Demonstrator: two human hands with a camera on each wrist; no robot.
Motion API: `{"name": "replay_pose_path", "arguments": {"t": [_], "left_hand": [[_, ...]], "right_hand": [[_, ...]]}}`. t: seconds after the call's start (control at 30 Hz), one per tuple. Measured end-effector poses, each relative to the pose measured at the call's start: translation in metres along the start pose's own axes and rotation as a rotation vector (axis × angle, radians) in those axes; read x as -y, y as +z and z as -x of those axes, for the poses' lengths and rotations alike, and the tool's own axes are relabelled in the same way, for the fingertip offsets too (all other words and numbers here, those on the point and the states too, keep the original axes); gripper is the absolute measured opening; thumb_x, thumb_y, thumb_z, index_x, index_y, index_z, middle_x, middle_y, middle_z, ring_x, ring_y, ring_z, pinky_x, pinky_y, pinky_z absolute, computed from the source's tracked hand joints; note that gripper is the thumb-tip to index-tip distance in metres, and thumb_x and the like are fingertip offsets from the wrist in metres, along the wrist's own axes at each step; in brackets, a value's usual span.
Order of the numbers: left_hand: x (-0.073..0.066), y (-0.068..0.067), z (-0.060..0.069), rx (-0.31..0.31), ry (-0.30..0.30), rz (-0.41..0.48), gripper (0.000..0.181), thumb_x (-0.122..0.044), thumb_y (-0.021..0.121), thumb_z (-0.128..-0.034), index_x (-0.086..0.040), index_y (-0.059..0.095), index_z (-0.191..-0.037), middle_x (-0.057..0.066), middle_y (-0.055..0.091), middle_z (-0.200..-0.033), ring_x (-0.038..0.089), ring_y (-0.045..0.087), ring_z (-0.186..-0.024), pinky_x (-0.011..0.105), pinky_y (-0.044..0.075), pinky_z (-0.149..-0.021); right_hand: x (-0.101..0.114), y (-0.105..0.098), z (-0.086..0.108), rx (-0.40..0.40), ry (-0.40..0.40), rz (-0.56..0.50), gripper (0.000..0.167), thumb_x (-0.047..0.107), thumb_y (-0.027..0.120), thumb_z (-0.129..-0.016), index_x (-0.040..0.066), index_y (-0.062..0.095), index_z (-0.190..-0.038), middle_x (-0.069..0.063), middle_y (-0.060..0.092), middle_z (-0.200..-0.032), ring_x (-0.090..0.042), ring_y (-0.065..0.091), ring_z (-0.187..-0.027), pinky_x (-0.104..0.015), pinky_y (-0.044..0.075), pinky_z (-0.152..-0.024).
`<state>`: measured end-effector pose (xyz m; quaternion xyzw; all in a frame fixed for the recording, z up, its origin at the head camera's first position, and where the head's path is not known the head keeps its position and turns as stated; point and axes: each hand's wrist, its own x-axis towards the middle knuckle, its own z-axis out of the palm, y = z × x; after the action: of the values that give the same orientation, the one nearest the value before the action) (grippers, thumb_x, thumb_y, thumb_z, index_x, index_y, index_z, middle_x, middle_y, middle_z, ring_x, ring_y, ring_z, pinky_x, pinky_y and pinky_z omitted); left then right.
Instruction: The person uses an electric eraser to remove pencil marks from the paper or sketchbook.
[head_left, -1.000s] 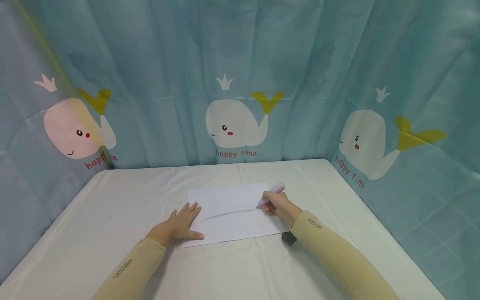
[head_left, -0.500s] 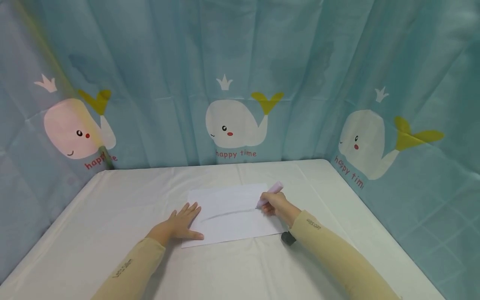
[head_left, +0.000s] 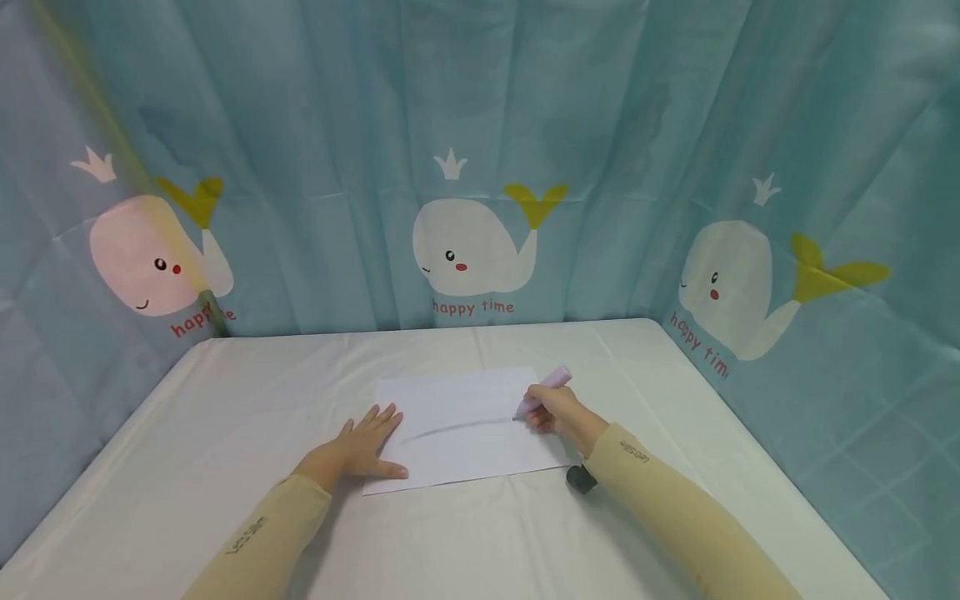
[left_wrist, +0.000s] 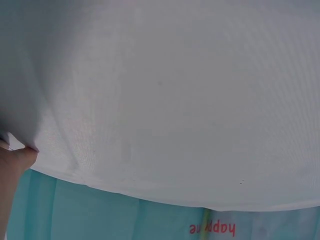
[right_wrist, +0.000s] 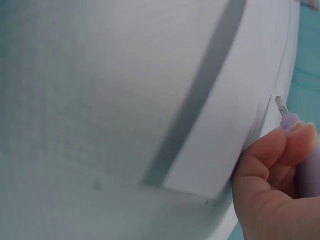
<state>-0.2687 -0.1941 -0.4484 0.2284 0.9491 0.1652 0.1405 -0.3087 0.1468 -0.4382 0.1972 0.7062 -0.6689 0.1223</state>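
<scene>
Marker [head_left: 556, 378]: my right hand [head_left: 555, 408] is pinching it, tilted over the right side of the paper [head_left: 457, 460], tip by a faint grey streak [head_left: 450, 428]. My left hand [head_left: 366, 447], fingers spread, is resting on the left edge; light, steady pressure should be helping.

R hand [head_left: 558, 411] + marker [head_left: 556, 378] shifted slightly to R vs half-sec ago.

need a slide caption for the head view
Left hand resting on a white rectangular paper sheet, right hand holding a thick lilac pen, its tip by a faint grey streak.
</scene>
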Motion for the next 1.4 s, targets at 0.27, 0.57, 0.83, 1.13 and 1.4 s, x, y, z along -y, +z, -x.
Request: {"name": "replay_pose_path", "arguments": {"t": [0.27, 0.57, 0.83, 1.13, 1.4], "left_hand": [[-0.001, -0.001, -0.001, 0.005, -0.011, 0.003, 0.106, -0.057, 0.074, -0.0766, 0.003, 0.026, -0.150, 0.025, 0.015, -0.158, 0.047, 0.007, -0.144, 0.071, 0.005, -0.107], [-0.001, 0.002, -0.002, 0.006, -0.031, -0.002, 0.108, -0.059, 0.074, -0.0755, 0.002, 0.027, -0.150, 0.024, 0.015, -0.158, 0.046, 0.007, -0.144, 0.070, 0.004, -0.108], [-0.002, 0.002, -0.001, 0.002, -0.024, 0.000, 0.106, -0.058, 0.074, -0.0755, 0.003, 0.028, -0.150, 0.026, 0.016, -0.157, 0.047, 0.007, -0.143, 0.071, 0.005, -0.107], [-0.001, 0.002, -0.002, -0.001, -0.016, -0.001, 0.107, -0.058, 0.074, -0.0755, 0.003, 0.027, -0.150, 0.025, 0.015, -0.157, 0.047, 0.007, -0.144, 0.071, 0.004, -0.107], [0.000, 0.003, -0.003, -0.004, -0.016, -0.010, 0.107, -0.059, 0.074, -0.0754, 0.003, 0.028, -0.150, 0.026, 0.016, -0.157, 0.047, 0.007, -0.143, 0.071, 0.005, -0.106]], "right_hand": [[0.000, 0.001, 0.004, 0.025, -0.026, 0.040, 0.019, 0.007, 0.059, -0.084, -0.005, 0.056, -0.099, -0.007, 0.056, -0.058, -0.011, 0.050, -0.045, -0.022, 0.044, -0.047], [-0.001, 0.003, 0.006, -0.003, -0.024, 0.041, 0.019, 0.008, 0.060, -0.084, -0.004, 0.055, -0.097, -0.006, 0.055, -0.058, -0.010, 0.050, -0.044, -0.021, 0.043, -0.045], [-0.003, 0.002, 0.007, 0.012, -0.029, 0.059, 0.019, 0.008, 0.061, -0.084, -0.004, 0.055, -0.097, -0.006, 0.055, -0.058, -0.010, 0.050, -0.044, -0.021, 0.043, -0.045], [-0.005, 0.002, 0.009, 0.022, -0.016, 0.005, 0.022, 0.010, 0.058, -0.085, -0.006, 0.058, -0.099, -0.007, 0.060, -0.063, -0.013, 0.057, -0.050, -0.024, 0.051, -0.051], [-0.005, 0.005, 0.014, 0.020, -0.015, -0.046, 0.016, 0.007, 0.059, -0.084, -0.005, 0.057, -0.096, -0.007, 0.059, -0.059, -0.012, 0.055, -0.047, -0.023, 0.050, -0.048]]}}
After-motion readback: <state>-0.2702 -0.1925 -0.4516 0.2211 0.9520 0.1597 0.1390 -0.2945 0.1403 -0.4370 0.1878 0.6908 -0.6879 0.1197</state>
